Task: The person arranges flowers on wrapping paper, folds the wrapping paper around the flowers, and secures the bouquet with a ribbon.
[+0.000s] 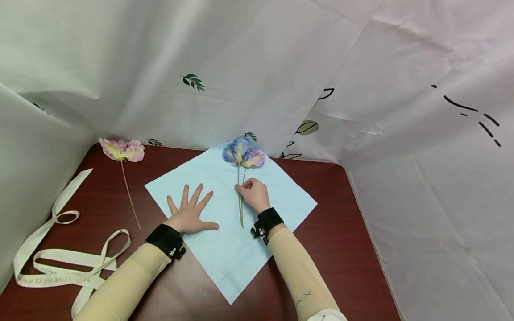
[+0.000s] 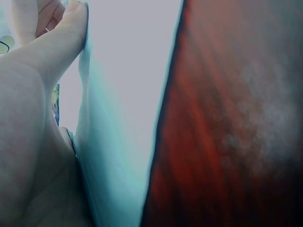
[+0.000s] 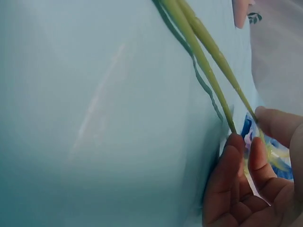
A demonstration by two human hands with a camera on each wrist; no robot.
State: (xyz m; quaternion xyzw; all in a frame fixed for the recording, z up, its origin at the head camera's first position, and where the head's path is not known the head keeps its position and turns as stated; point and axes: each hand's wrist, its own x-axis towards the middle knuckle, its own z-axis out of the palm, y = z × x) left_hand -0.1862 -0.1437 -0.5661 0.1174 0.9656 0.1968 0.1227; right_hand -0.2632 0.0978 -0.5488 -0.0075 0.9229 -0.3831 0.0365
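A pale blue sheet of wrapping paper [image 1: 217, 263] lies on the table with one corner toward me. On it are two artificial flowers side by side, a blue one [image 1: 240, 148] and a purple one [image 1: 254, 158], their blooms at the far corner. My right hand [image 1: 257, 196] holds their thin green stems partway down; in the right wrist view the fingertips are around the stems [image 3: 198, 52]. With fingers spread wide, my left hand [image 1: 188, 217] rests flat on the paper's left side. Its thumb and palm edge show beside the paper in the left wrist view.
A pink artificial flower [image 1: 127, 150] with a long stem lies on the dark red table [image 1: 329, 263] at the back left. A looped cream ribbon [image 1: 66, 256] with printed letters spreads over the left side. White patterned sheeting [image 1: 257, 67] hangs behind and at both sides.
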